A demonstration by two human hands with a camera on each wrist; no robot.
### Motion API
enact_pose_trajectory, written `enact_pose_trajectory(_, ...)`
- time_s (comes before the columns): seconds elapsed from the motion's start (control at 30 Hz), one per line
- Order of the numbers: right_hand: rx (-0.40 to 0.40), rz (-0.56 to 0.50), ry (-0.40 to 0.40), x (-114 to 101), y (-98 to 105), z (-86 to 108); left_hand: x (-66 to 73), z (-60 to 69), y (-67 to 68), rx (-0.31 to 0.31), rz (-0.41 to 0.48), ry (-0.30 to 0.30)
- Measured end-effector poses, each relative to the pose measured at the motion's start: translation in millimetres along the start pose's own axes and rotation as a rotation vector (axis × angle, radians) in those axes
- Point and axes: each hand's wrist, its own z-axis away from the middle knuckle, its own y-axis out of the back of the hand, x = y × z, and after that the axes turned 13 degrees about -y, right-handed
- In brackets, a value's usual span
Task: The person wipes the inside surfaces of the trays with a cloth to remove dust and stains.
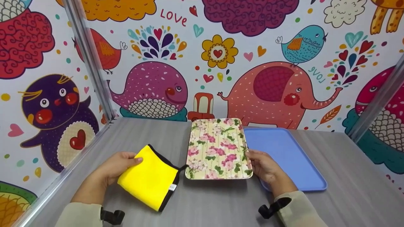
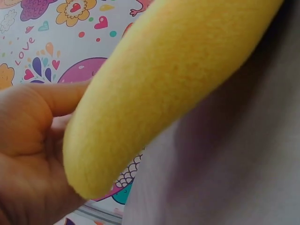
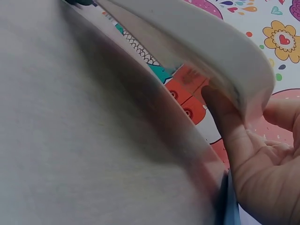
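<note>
A folded yellow cloth (image 1: 148, 179) with black edging and a small white tag hangs from my left hand (image 1: 121, 165), pinched between thumb and fingers. In the left wrist view the yellow cloth (image 2: 154, 93) shows its rounded fold beside the hand (image 2: 28, 145). My right hand (image 1: 265, 167) grips the right edge of a floral tray (image 1: 217, 151), which is held tilted above the table. From the right wrist view, the tray's pale underside (image 3: 220, 51) appears, with the right hand (image 3: 262, 164) pinching its rim. A black loop on the cloth reaches the tray's lower left corner.
A blue tray (image 1: 293, 160) lies flat on the grey table (image 1: 126, 135) at the right, partly behind the floral tray and right hand. Walls printed with cartoon animals (image 1: 265, 94) stand at the back and sides. Metal posts (image 1: 91, 60) mark the corners.
</note>
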Motion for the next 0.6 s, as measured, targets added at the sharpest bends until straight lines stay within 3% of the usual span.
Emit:
enact_pose_trajectory(0.33, 0.014, -0.052, 0.040, 1, -2, -0.7, 8.8, -8.2, -4.3, 0.097, 0.245, -0.044)
enact_pose_trajectory(0.6, 0.022, -0.089, 0.051, 3, -10, -3.4, 19.0, -10.4, -12.1, 0.135, 0.428, -0.092)
